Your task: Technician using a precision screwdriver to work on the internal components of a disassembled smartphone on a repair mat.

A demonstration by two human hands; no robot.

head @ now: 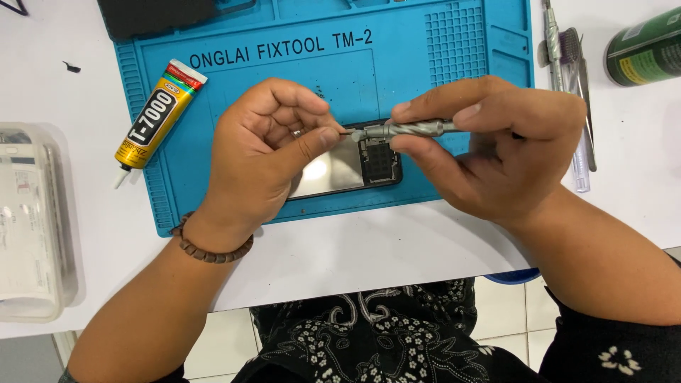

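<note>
My right hand holds a slim grey metal screwdriver sideways, its tip pointing left. My left hand is curled, thumb and fingers pinched at the driver's tip; whatever is between the fingertips is too small to see. Both hands hover over an opened phone that lies on a blue repair mat. The phone's shiny inner plate and dark circuit area show between my hands; its left part is hidden under my left hand.
A yellow tube of glue lies on the mat's left side. A clear plastic box sits at the far left of the white table. Tweezers and metal tools lie right of the mat, beside a green can. A dark object rests at the mat's top.
</note>
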